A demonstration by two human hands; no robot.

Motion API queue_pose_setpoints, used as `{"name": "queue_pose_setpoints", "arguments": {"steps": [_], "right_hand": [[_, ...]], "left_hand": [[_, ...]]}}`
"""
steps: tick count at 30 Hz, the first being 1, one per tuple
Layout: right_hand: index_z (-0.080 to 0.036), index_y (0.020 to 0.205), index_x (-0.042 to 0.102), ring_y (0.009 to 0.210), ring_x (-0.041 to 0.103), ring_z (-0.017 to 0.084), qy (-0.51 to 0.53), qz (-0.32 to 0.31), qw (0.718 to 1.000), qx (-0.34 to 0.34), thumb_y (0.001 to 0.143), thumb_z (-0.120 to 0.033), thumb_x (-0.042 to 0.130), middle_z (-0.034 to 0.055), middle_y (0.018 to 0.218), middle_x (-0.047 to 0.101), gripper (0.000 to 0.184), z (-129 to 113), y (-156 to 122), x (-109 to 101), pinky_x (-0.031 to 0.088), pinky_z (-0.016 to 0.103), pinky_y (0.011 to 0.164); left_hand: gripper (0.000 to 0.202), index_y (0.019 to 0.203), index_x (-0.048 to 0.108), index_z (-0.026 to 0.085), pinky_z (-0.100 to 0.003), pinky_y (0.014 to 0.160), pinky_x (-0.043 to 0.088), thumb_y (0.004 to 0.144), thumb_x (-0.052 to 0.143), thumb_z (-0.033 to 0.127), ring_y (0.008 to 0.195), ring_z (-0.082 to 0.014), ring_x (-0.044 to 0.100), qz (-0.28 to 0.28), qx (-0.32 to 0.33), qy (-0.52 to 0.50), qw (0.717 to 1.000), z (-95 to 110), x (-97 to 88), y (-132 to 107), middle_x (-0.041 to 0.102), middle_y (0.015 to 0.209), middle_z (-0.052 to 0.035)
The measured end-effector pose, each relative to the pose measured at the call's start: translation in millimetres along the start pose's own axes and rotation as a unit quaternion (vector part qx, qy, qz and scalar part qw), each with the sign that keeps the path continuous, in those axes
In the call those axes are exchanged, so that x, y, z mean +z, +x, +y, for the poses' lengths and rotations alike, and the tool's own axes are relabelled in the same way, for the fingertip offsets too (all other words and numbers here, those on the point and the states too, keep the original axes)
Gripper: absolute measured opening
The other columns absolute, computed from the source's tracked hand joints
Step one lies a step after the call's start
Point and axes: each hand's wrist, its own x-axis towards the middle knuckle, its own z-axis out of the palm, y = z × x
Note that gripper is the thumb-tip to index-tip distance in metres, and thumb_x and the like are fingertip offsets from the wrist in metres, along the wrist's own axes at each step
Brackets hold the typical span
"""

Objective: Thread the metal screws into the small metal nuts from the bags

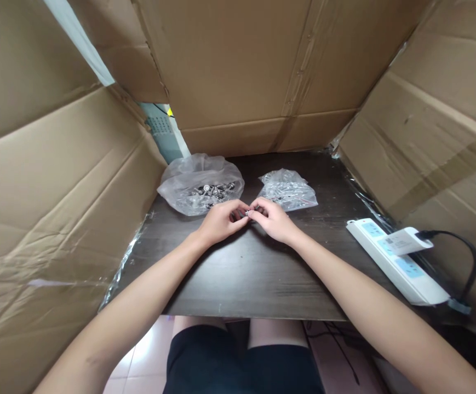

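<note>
My left hand [221, 221] and my right hand [273, 219] meet fingertip to fingertip over the dark table [246, 273]. Both are pinched closed on a small metal part [247, 213] held between them; its exact kind is too small to tell. Just beyond the left hand lies a clear plastic bag [200, 183] with several metal screws or bolts in it. Beyond the right hand lies a smaller clear bag [287, 189] of small parts.
Cardboard walls [49, 191] stand on the left, back and right of the table. A white power strip [397, 257] with a black cable lies at the right edge. My legs in dark shorts show below the table's front edge.
</note>
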Motion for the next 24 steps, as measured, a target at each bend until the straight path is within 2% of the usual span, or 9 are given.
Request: {"name": "queue_pose_setpoints", "arguments": {"steps": [4, 15, 24], "right_hand": [[-0.019, 0.078, 0.059, 0.078, 0.055, 0.017, 0.002, -0.002, 1.000, 0.000, 0.090, -0.032, 0.056, 0.0019, 0.083, 0.060, 0.017, 0.8, 0.4, 0.2, 0.042, 0.031, 0.074], [-0.020, 0.083, 0.059, 0.076, 0.053, 0.016, 0.016, 0.000, 1.000, 0.001, 0.084, -0.026, 0.059, 0.0020, 0.087, 0.059, 0.007, 3.1, 0.5, -0.8, 0.042, 0.031, 0.072], [-0.019, 0.077, 0.061, 0.081, 0.054, 0.018, -0.004, -0.011, 1.000, -0.024, 0.094, -0.033, 0.056, 0.0037, 0.085, 0.058, 0.023, 2.4, 0.3, -0.2, 0.042, 0.033, 0.076]], "left_hand": [[0.016, 0.100, 0.070, 0.017, -0.022, 0.064, 0.051, 0.091, 0.066, 0.029, 0.070, -0.0122, 0.064, 0.000, -0.005, 0.003, 1.000, 0.4, 0.1, 0.4, 0.072, 0.085, -0.0026], [0.014, 0.100, 0.070, 0.017, -0.022, 0.064, 0.051, 0.091, 0.067, 0.028, 0.070, -0.0119, 0.064, 0.005, -0.003, 0.008, 1.000, 0.6, 0.2, 0.1, 0.071, 0.084, -0.0019], [0.013, 0.101, 0.069, 0.016, -0.021, 0.063, 0.050, 0.091, 0.066, 0.025, 0.070, -0.0110, 0.064, 0.012, 0.011, -0.003, 1.000, 0.2, 1.0, 0.0, 0.072, 0.086, -0.0022]]}}
